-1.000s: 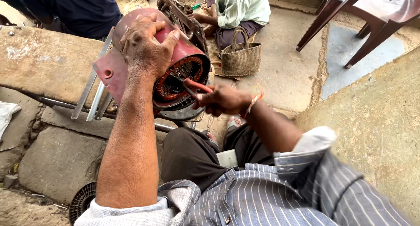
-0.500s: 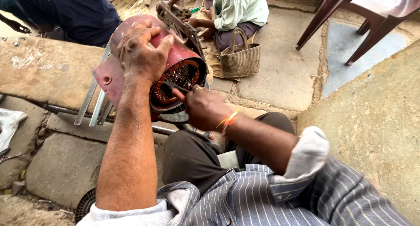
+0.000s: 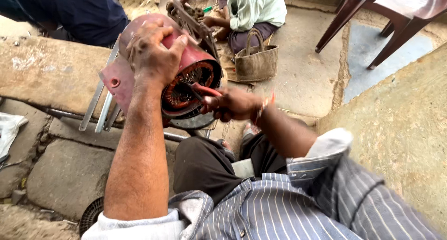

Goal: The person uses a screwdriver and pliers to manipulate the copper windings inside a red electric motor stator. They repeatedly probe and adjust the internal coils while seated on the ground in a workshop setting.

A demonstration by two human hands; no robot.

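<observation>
While the red motor housing (image 3: 186,68) rests tilted on the stone ledge (image 3: 42,77), its end cover is already off and the copper windings (image 3: 184,84) lie exposed. On top of the housing the left hand (image 3: 151,51) clamps the shell. At its open mouth the right hand (image 3: 233,105) grips a red-handled tool (image 3: 205,90), tip among coils that look yet unremoved.

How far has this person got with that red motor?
The red motor housing already lies open at one end, its copper windings exposed. The left hand steadies it on top while the right hand works red-handled pliers at the windings. The coils remain inside.
</observation>
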